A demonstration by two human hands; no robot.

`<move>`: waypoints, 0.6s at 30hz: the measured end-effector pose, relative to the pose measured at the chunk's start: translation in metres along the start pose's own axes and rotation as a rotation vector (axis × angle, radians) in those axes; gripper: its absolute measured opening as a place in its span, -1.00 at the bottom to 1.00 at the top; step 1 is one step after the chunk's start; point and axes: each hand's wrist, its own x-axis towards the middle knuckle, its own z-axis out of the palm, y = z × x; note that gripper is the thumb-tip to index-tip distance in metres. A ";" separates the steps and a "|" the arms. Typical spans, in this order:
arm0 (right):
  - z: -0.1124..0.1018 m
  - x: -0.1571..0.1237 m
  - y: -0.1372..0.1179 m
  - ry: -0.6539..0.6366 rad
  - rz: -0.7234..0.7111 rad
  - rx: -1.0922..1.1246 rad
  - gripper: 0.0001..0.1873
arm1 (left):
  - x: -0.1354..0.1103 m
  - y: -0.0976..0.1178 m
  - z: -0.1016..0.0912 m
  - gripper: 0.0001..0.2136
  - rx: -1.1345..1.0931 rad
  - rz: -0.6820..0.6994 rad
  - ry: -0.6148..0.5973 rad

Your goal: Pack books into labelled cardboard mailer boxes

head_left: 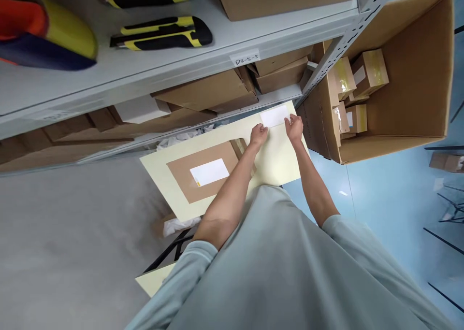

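Observation:
A pale yellow board (279, 161) lies below me as a work surface. On its left part rests a flat brown cardboard parcel (205, 173) with a white label on top. At the board's far edge lies a white label sheet (274, 116). My left hand (258, 135) pinches its near left corner with curled fingers. My right hand (294, 127) grips its right edge, fingers closed on the paper. Both forearms reach straight out from my light grey shirt.
A grey metal shelf (152, 64) with two black-and-yellow utility knives (163, 33) runs across the top, brown cartons stacked beneath. A large open cardboard box (409, 78) holding several small taped parcels stands at right on the blue floor (391, 199). Crumpled white paper (179, 225) lies below the board.

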 end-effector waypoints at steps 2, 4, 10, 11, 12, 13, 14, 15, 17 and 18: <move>0.000 -0.003 -0.003 -0.012 -0.012 -0.074 -0.60 | 0.002 0.002 0.005 -0.93 0.007 -0.082 0.014; -0.002 -0.007 -0.006 -0.023 -0.022 -0.103 -0.63 | 0.002 0.003 0.009 -0.91 0.015 -0.120 0.037; -0.009 -0.016 -0.021 -0.029 0.029 -0.127 -0.66 | 0.003 0.008 0.013 -0.83 0.023 -0.206 0.119; -0.011 -0.016 -0.024 -0.026 0.038 -0.131 -0.68 | 0.002 0.009 0.013 -0.85 0.020 -0.210 0.117; -0.013 -0.016 -0.027 -0.022 0.044 -0.137 -0.69 | 0.002 0.010 0.013 -0.86 0.014 -0.211 0.113; -0.015 -0.015 -0.030 -0.017 0.048 -0.143 -0.70 | 0.001 0.011 0.013 -0.85 0.006 -0.210 0.109; -0.017 -0.015 -0.033 -0.010 0.048 -0.150 -0.69 | -0.001 0.012 0.013 -0.83 -0.003 -0.207 0.106; -0.019 -0.016 -0.037 -0.003 0.043 -0.155 -0.68 | -0.002 0.012 0.013 -0.81 -0.015 -0.204 0.104; -0.022 -0.020 -0.045 0.009 0.008 -0.154 -0.63 | -0.005 0.015 0.013 -0.77 -0.035 -0.198 0.104; -0.023 -0.025 -0.050 0.016 -0.024 -0.147 -0.60 | -0.006 0.017 0.012 -0.73 -0.064 -0.181 0.106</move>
